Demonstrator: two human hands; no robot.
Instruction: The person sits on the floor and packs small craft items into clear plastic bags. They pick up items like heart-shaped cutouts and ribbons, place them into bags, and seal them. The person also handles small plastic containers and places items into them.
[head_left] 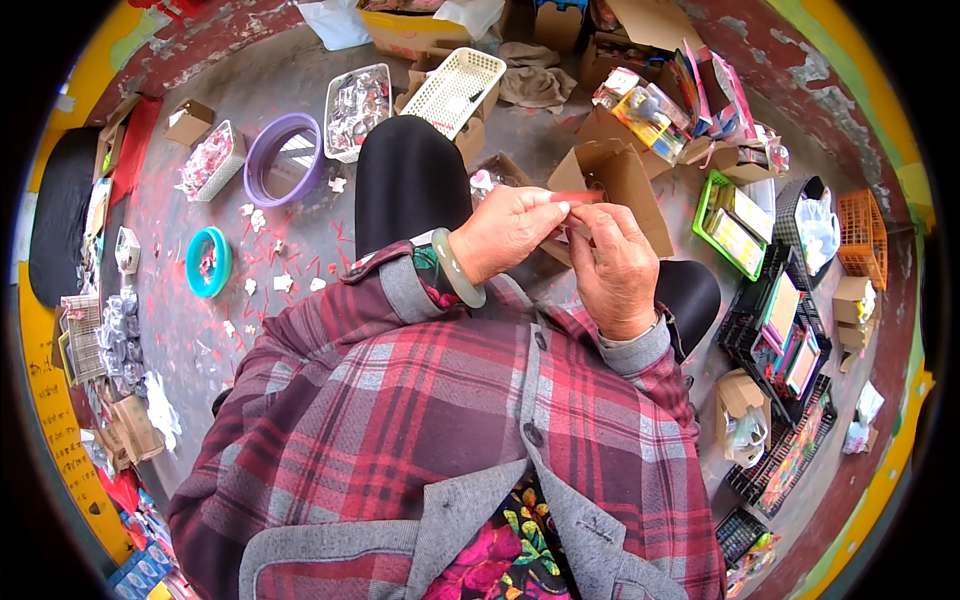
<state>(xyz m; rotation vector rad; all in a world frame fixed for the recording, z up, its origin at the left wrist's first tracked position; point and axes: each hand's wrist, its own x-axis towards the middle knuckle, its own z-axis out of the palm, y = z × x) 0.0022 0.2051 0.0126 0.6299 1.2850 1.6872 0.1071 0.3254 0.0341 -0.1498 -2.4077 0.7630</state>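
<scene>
My left hand [512, 230], with a pale bangle at its wrist, is closed in a pinch on a thin, flat red strip [578, 197]. The strip runs sideways above the fingers of my right hand [612, 260], which are bent and pressed together right beside it. Whatever the right fingers pinch is mostly covered by them. Both hands meet in front of my lap, over the near side of an open cardboard box [645, 215]. Something small, white and pink [482, 183] shows just past my left hand.
Left on the floor stand a purple tub [250, 178], a teal bowl [222, 265] and a white basket of pink pieces [236, 160]. Ahead are a basket of small packets [330, 125] and a cream basket [497, 66]. A green tray [703, 205] and black crates [735, 340] line the right. Red scraps litter the floor.
</scene>
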